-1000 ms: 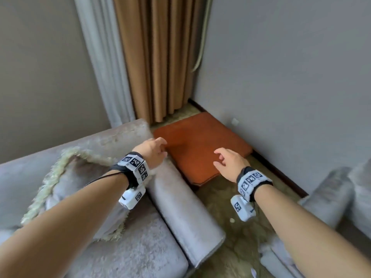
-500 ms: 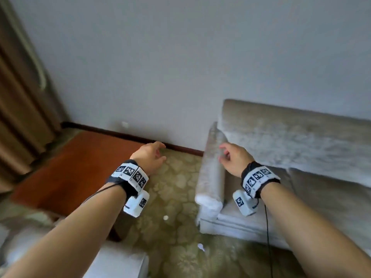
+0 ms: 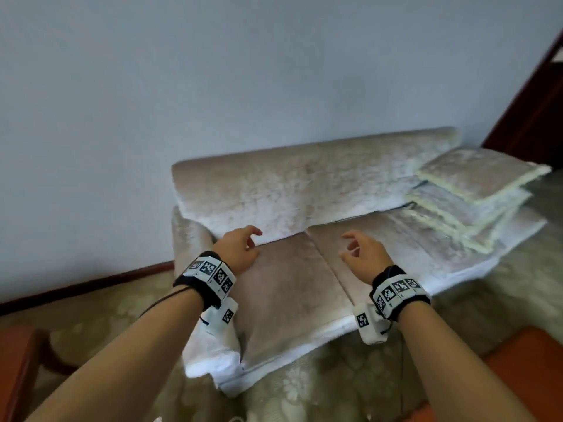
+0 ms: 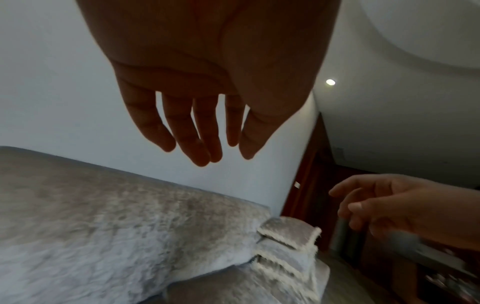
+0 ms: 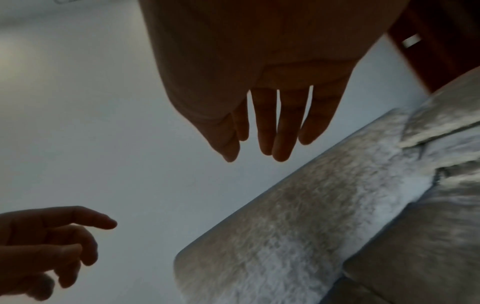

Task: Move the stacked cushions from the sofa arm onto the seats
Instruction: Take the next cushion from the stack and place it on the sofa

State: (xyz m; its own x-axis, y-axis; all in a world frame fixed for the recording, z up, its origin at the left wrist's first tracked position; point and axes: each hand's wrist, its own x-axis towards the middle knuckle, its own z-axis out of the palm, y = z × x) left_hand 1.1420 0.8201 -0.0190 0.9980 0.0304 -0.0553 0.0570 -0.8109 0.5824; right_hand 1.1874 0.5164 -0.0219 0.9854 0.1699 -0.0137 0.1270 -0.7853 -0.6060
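Three flat beige cushions with cream fringe lie stacked (image 3: 475, 190) on the sofa's right arm, against the end of the backrest (image 3: 304, 184). The left wrist view shows the same stack (image 4: 288, 244) low and right of centre. Two bare seat pads (image 3: 289, 287) fill the sofa. My left hand (image 3: 243, 245) hovers over the left seat near the backrest, fingers loosely spread and empty. Over the right seat my right hand (image 3: 359, 248) is likewise relaxed and empty, well left of the stack. Both wrist views show dangling fingers (image 4: 192, 142) (image 5: 262, 131) holding nothing.
A plain pale wall (image 3: 213, 86) stands behind the sofa. A dark wooden door frame (image 3: 536, 95) rises past the stack at the right. Reddish wooden furniture sits at the lower right (image 3: 524, 354) and lower left (image 3: 15, 367). Patterned carpet (image 3: 304, 388) lies in front.
The view has swung right, from another sofa with a fringed pillow and an orange table to this sofa. Both empty hands now hang over its seats, and the cushion stack has come into view.
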